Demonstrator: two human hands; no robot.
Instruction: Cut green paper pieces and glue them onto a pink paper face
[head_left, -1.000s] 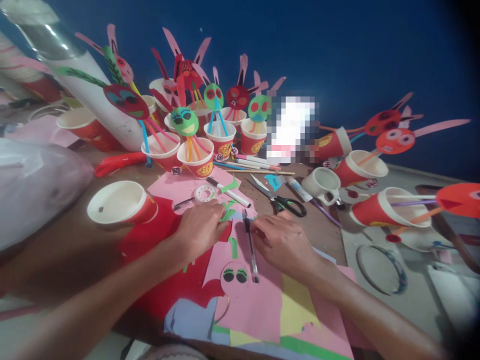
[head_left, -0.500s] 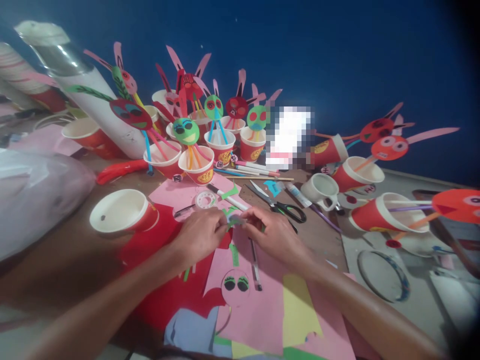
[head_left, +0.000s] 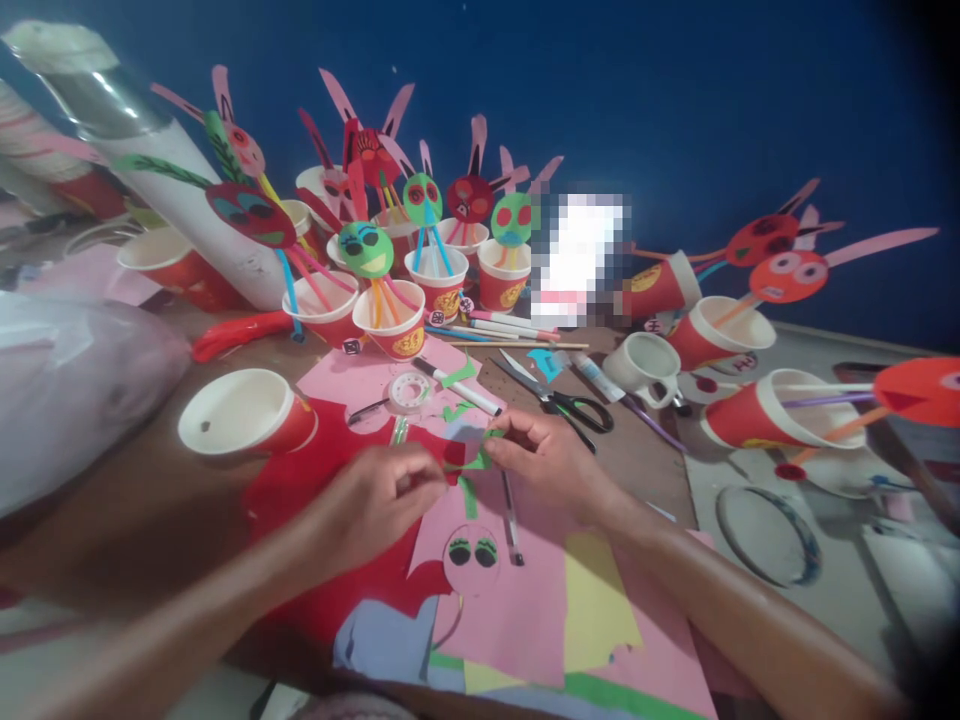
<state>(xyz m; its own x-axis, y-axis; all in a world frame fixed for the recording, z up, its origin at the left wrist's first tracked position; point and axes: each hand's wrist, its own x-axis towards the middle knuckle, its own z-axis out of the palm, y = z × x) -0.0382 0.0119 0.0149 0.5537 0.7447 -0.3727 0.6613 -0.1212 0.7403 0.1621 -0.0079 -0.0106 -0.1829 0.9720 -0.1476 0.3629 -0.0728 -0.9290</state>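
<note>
- Right in the middle of the frame, the right hand (head_left: 551,460) had its grip closed on a green paper scrap (head_left: 484,455), thumb and fingertips pinching it above the pink sheet (head_left: 525,620)!
- Just to its left, the left hand (head_left: 390,495) hovered over the red paper (head_left: 322,550), fingers curled; whether its grip held anything, you could not tell.
- Below the hands, a pink face (head_left: 471,562) with dark eyes and green lashes lay on the pink sheet, and a pen (head_left: 511,525) lay beside it.
- Up past the fingers came a marker (head_left: 480,396), with a tape roll (head_left: 409,391) near its capped end.
- Right of centre, black-handled scissors (head_left: 577,410) lay open on the desk (head_left: 652,470), near a white mug (head_left: 641,365).
- Across the upper half, paper-faced figures rose from red cups, a green face (head_left: 367,248) among them; at centre left, one wide cup (head_left: 247,410) lay tipped.
</note>
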